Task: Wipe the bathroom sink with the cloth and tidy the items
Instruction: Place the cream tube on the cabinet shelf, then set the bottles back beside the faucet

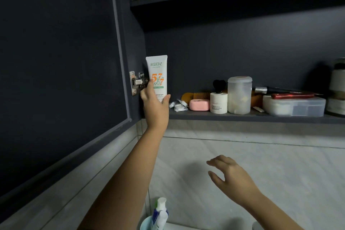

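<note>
Open cabinet door [56,61] fills left of frame; hinge [137,83] at its inner edge. Cup [147,224] at bottom centre. Left hand [155,106] centre-left, fingers curled round lower end of tube [157,74]. Tube upright at left end of lower shelf [186,116]; base contact unclear, hidden by hand. Soap [199,104] and jar [218,102] farther right on shelf. Right hand [231,175] lower right, fingers spread, holding nothing.

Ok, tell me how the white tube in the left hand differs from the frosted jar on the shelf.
The white tube is opaque with orange print; the frosted jar is translucent and plain. The white tube is slim and flat-ended; the frosted jar is wide and lidded. The left hand grips the white tube; the frosted jar stands unheld on the shelf. Both are upright.
</note>
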{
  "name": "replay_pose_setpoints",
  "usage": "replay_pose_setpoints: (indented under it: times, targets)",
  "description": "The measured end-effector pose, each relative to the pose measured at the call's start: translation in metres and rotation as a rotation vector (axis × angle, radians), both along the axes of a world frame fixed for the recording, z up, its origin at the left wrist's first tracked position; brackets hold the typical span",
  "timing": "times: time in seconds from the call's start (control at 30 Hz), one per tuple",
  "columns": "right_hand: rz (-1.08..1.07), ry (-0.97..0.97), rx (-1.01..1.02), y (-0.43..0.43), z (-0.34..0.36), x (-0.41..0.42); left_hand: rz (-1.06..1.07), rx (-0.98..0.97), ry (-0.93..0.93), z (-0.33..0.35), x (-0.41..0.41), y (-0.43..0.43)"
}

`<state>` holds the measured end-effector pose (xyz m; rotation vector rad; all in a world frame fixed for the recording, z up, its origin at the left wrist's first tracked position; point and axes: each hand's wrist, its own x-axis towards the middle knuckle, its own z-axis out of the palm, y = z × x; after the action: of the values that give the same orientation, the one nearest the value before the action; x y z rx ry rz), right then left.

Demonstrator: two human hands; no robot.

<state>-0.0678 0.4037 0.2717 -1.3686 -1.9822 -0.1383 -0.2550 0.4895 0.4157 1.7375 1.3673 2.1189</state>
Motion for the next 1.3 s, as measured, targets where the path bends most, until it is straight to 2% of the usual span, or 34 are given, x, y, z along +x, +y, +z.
replay_pose_setpoints:
  times: [0.33,0.53,0.7,0.9,1.07,1.3]
  targets:
    - [-0.008,0.020,0.036,-0.008,0.002,-0.002,0.055,-0.046,0.046,-0.020,-0.004,-0.029]
    - [-0.073,-0.028,0.110,-0.042,-0.014,0.006,0.125,0.094,0.244,-0.108,-0.004,-0.092]
    - [-0.176,-0.056,0.074,-0.086,-0.055,0.019,0.035,-0.048,0.449,-0.211,0.000,-0.144]
    - [-0.339,-0.005,-0.100,-0.156,-0.119,0.036,-0.187,-0.296,0.688,-0.306,0.016,-0.189]
    - [-0.536,-0.018,-0.249,-0.218,-0.157,0.065,-0.382,-0.378,0.730,-0.343,0.046,-0.211]
    - [-0.765,0.046,-0.338,-0.295,-0.168,0.138,-0.581,-0.264,0.716,-0.345,0.124,-0.241]
